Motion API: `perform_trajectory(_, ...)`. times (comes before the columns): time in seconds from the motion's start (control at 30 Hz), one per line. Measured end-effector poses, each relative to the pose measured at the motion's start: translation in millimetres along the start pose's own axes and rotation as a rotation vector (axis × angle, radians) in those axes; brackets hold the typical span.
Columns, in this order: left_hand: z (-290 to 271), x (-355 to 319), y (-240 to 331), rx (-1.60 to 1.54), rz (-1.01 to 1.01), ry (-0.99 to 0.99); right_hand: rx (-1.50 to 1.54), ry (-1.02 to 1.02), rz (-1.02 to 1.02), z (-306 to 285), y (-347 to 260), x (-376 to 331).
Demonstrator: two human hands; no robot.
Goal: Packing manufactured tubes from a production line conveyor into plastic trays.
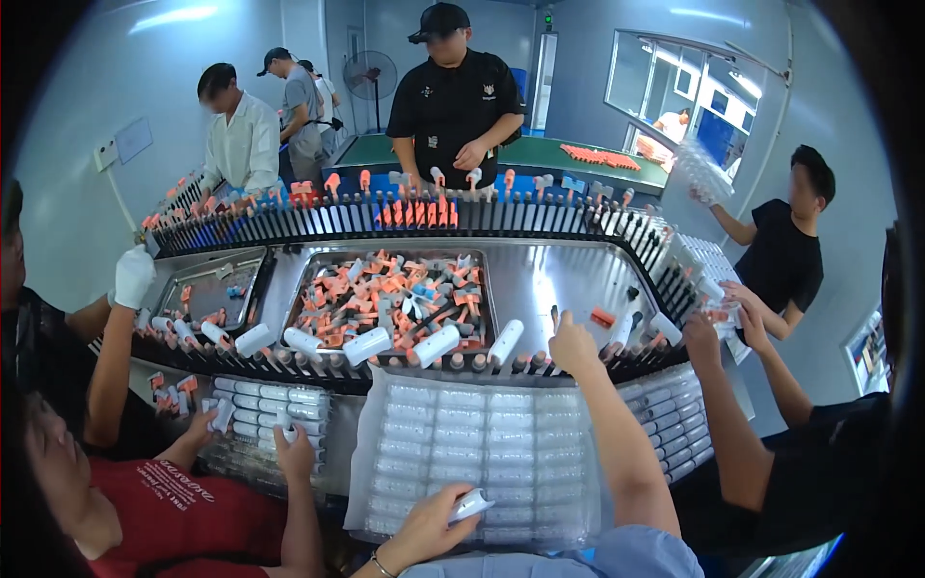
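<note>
My left hand [436, 521], low in the middle, is closed around a white half-round plastic shell [471, 506]. Beneath and beyond it lies a clear plastic blister tray [482, 453] with rows of long compartments. My right hand [575, 345] reaches over the near side of the peg conveyor [385, 371], its fingers pinched around a small dark, narrow piece [554, 319] whose kind I cannot make out. Left of that hand, a white shell [506, 341] leans on the near row of pegs, beside another white shell [434, 346].
Inside the conveyor loop, a metal tray [489, 289] holds many orange, grey and black parts. At left, a person in red handles white pieces over a filled tray [270, 409]. At right, a co-worker's hands [723, 323] work at the pegs. More people stand across the conveyor.
</note>
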State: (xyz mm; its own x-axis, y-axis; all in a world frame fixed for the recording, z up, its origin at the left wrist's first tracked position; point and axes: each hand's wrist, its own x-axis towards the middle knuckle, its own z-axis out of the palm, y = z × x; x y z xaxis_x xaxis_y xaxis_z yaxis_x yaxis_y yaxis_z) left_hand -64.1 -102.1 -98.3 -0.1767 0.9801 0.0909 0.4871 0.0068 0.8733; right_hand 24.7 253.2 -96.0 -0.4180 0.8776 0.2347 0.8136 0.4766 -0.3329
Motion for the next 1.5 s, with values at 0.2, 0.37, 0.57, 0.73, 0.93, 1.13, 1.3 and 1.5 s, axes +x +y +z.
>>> perform_trajectory(0.2,-2,3,3,-0.012,-0.042,-0.042,-0.023,-0.219,-0.095,-1,-36,6)
perform_trajectory(0.37,-2,3,10,0.019,-0.02,-0.019,0.227,-0.294,-0.377,-9,-43,-10)
perform_trajectory(0.57,-8,-6,3,-0.094,-0.05,0.042,0.396,-0.053,-0.272,-104,-6,-81)
perform_trajectory(0.73,-28,4,12,-0.096,-0.097,0.176,0.202,-0.258,-0.087,-88,66,-158)
perform_trajectory(0.93,-34,16,1,-0.097,-0.089,0.226,0.402,-0.244,0.111,-62,69,-191)
perform_trajectory(1.13,-45,16,-9,-0.094,-0.125,0.359,0.476,-0.158,0.059,-47,85,-197)
perform_trajectory(1.3,-58,11,6,0.122,-0.177,0.416,0.628,-0.251,0.253,-53,78,-196)
perform_trajectory(1.5,-77,5,-12,0.068,-0.182,0.541,0.675,-0.025,0.133,-50,77,-198)
